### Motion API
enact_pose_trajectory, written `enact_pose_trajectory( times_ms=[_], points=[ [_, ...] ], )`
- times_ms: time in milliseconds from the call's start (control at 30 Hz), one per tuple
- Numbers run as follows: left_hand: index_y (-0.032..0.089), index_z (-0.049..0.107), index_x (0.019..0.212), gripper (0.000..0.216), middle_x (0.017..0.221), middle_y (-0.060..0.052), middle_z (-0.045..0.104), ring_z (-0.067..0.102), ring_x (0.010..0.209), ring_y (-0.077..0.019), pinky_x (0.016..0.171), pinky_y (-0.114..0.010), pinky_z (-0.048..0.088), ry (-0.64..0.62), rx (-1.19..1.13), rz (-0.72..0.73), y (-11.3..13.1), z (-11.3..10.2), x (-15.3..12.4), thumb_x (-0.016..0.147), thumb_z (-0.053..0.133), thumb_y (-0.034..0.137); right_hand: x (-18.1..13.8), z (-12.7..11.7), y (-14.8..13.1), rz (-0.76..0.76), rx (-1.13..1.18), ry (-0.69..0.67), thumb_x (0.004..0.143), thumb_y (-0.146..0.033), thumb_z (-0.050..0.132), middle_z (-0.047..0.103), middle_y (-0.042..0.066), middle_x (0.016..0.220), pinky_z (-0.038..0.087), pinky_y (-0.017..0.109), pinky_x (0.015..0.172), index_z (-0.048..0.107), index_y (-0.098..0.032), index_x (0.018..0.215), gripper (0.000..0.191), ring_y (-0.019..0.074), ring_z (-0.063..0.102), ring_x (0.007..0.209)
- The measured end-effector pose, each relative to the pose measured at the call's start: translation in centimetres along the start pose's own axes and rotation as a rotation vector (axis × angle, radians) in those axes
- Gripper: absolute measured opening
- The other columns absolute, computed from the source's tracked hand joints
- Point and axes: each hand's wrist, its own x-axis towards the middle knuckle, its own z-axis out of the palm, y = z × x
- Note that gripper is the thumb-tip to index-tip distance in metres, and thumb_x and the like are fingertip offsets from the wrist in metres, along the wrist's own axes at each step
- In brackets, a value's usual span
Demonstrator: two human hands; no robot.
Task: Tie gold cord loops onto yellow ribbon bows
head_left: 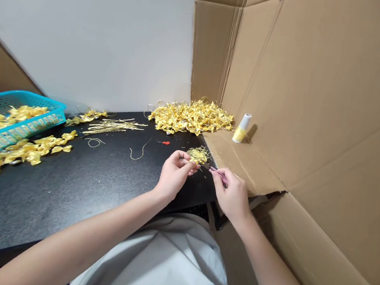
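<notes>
My left hand (174,174) is closed in a pinch on a small yellow ribbon bow (198,154) just above the black table (66,187). My right hand (231,194) is closed round a thin pink tool (217,172) whose tip points at the bow. The two hands are close together near the table's right edge. A big heap of finished yellow bows (191,116) lies behind them at the back of the table.
A blue basket (25,100) with yellow bows sits at the far left, more bows (33,151) loose beside it. Cut gold strings (112,126), a red bit (166,143) and a thread spool (241,128) lie nearby. Cardboard walls (319,107) close off the right side.
</notes>
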Motion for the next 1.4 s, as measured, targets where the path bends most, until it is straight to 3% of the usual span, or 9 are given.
enact_pose_trajectory(
  times_ms=[933, 1067, 1167, 1267, 1400],
  points=[
    [0.019, 0.048, 0.079, 0.028, 0.061, 0.0, 0.067, 0.066, 0.061, -0.0146, 0.057, -0.021, 0.044, -0.016, 0.05, 0.011, -0.6, 0.5, 0.8, 0.063, 0.071, 0.025, 0.9, 0.2, 0.1, 0.02, -0.062, 0.016, 0.095, -0.041, 0.045, 0.073, 0.007, 0.076, 0.047, 0.025, 0.063, 0.064, -0.02, 0.077, 0.034, 0.0198, 0.07, 0.071],
    [0.019, 0.048, 0.078, 0.028, 0.06, 0.0, 0.066, 0.066, 0.061, -0.0152, 0.056, -0.021, 0.044, 0.002, 0.037, 0.002, -0.3, 0.6, 1.1, 0.062, 0.071, 0.022, 1.2, -1.7, 1.4, -0.037, -0.021, -0.06, 0.095, -0.042, 0.045, 0.074, 0.006, 0.086, 0.049, 0.027, 0.067, 0.065, -0.021, 0.088, 0.03, 0.0201, 0.07, 0.078],
    [0.019, 0.048, 0.077, 0.026, 0.059, 0.0, 0.066, 0.065, 0.059, -0.0139, 0.054, -0.02, 0.043, 0.017, 0.033, 0.007, -0.1, 0.3, 1.1, 0.063, 0.069, 0.019, 1.9, -3.5, 3.3, -0.057, -0.123, -0.104, 0.094, -0.045, 0.046, 0.073, 0.006, 0.087, 0.047, 0.028, 0.068, 0.066, -0.021, 0.09, 0.032, 0.0198, 0.068, 0.078],
    [0.019, 0.048, 0.075, 0.023, 0.057, -0.001, 0.066, 0.062, 0.054, -0.0122, 0.053, -0.02, 0.044, 0.021, 0.083, -0.023, 0.0, -0.7, 1.7, 0.064, 0.068, 0.015, 3.2, -4.6, 5.4, -0.012, -0.329, -0.019, 0.095, -0.047, 0.044, 0.072, 0.007, 0.09, 0.045, 0.031, 0.069, 0.068, -0.022, 0.093, 0.034, 0.022, 0.064, 0.083],
    [0.017, 0.052, 0.066, 0.018, 0.059, -0.006, 0.068, 0.06, 0.049, -0.0129, 0.05, -0.022, 0.044, -0.127, 0.328, -0.146, 1.7, -2.8, 5.9, 0.063, 0.07, 0.013, 4.7, -4.7, 7.2, -0.028, -0.497, 0.046, 0.094, -0.049, 0.045, 0.07, 0.007, 0.093, 0.042, 0.034, 0.073, 0.07, -0.022, 0.089, 0.037, 0.0244, 0.057, 0.087]
  ],
)
